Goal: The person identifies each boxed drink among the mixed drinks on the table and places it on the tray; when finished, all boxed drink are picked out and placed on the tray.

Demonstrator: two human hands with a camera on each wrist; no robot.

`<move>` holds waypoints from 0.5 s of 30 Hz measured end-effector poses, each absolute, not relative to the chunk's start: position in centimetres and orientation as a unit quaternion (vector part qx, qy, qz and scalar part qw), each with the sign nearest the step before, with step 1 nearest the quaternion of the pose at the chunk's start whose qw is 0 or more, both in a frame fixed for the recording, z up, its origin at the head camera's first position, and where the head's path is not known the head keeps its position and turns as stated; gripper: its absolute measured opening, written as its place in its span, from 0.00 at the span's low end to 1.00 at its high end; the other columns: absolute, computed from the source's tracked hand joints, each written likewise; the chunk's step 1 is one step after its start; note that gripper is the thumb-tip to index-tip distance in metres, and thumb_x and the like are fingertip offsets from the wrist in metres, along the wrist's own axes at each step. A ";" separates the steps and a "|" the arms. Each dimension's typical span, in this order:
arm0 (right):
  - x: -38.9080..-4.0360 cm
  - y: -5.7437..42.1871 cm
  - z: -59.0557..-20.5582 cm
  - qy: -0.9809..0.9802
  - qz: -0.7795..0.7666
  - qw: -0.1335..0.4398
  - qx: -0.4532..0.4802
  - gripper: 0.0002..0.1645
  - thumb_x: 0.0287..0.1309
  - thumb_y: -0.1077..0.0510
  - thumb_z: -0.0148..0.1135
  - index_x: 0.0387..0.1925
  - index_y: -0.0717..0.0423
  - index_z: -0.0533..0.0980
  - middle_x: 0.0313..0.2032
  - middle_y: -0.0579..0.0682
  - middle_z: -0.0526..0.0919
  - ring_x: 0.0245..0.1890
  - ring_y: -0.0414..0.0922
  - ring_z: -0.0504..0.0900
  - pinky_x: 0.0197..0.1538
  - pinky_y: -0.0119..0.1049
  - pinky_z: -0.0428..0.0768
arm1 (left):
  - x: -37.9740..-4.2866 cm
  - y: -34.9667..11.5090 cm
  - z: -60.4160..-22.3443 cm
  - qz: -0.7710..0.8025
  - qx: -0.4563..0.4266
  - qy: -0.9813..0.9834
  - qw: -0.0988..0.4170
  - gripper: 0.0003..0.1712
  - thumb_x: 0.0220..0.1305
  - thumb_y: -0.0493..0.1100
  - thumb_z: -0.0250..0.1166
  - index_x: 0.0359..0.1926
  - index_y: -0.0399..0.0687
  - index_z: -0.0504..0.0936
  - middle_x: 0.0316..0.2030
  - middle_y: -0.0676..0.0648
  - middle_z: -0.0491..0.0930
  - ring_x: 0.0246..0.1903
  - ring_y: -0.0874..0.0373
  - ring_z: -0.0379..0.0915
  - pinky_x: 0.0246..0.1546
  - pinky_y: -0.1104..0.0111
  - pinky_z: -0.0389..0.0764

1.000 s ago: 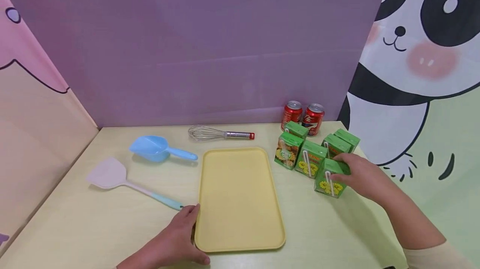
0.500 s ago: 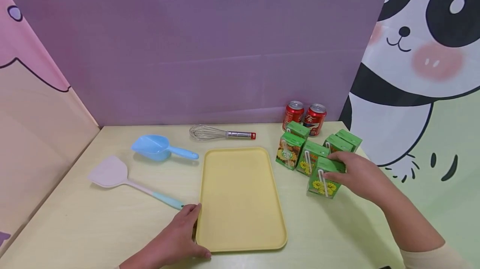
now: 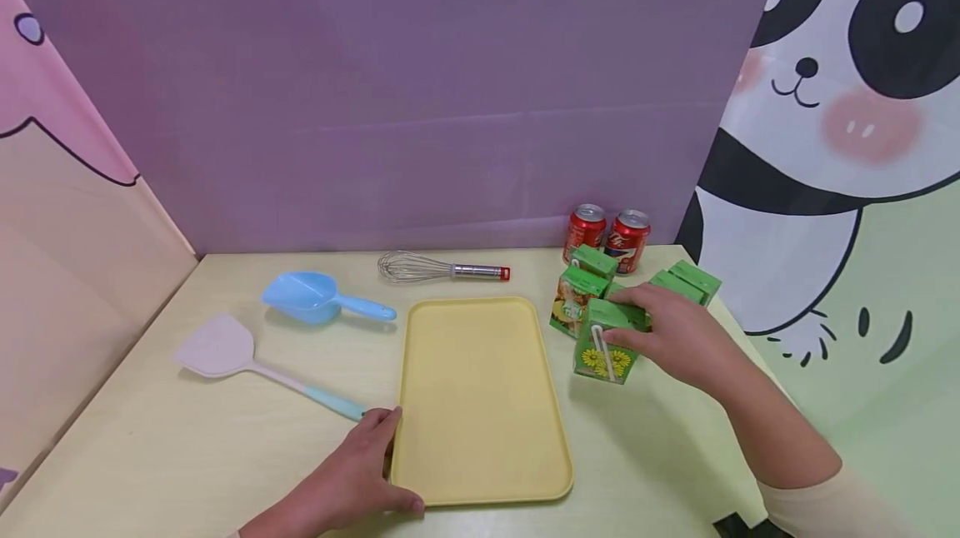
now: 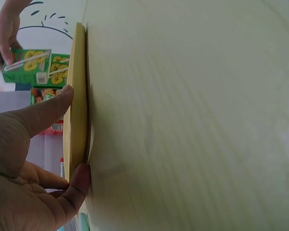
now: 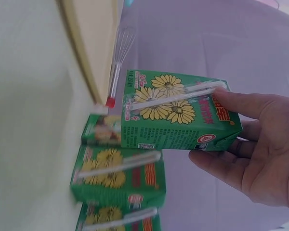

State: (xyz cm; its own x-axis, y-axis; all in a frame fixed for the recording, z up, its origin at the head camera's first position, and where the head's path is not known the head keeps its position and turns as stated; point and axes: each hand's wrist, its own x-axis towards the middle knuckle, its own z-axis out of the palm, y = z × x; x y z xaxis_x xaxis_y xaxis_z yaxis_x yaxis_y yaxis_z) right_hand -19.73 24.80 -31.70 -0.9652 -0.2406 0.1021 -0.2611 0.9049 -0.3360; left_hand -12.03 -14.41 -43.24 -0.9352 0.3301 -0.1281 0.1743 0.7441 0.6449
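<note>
A green drink carton [image 3: 609, 359] with yellow flowers and a white straw on its front is held in my right hand [image 3: 682, 342]. In the right wrist view, thumb and fingers pinch the upper end of this drink carton [image 5: 173, 115], which hangs off the table. My left hand [image 3: 352, 471] holds the near-left corner of the yellow rectangular tray [image 3: 483, 413], thumb on the near edge and fingers at the left side. Other green cartons [image 3: 577, 301] stand behind the held one, which partly hides them.
Two red cans [image 3: 628, 240] stand at the back right behind the cartons. A whisk [image 3: 442, 268] lies beyond the tray. Left of the tray are a blue scoop [image 3: 311, 301] and a pale pink spatula [image 3: 221, 346]. More cartons [image 3: 693, 278] stand by the table's right edge.
My right hand has lifted the carton off the table and carried it left, in front of the other cartons. The left hand and tray have stayed in place.
</note>
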 end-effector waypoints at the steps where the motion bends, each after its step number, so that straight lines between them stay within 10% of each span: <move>1: -19.9 24.4 -31.6 -0.975 0.176 0.030 0.132 0.33 0.57 0.42 0.68 0.60 0.53 0.76 0.58 0.60 0.77 0.59 0.60 0.73 0.58 0.61 0.73 | -12.0 -14.4 -43.2 0.329 0.136 0.927 0.117 0.72 0.33 0.62 0.82 0.72 0.30 0.56 0.67 0.38 0.62 0.65 0.44 0.62 0.62 0.47 0.68; 15: -24.6 17.3 -32.2 -0.963 0.202 0.026 0.179 0.32 0.59 0.43 0.67 0.61 0.50 0.75 0.60 0.53 0.77 0.62 0.55 0.72 0.63 0.56 0.71 | -12.4 -14.2 -43.1 0.301 0.137 0.937 0.114 0.71 0.33 0.64 0.82 0.71 0.29 0.59 0.64 0.39 0.64 0.63 0.45 0.64 0.61 0.49 0.70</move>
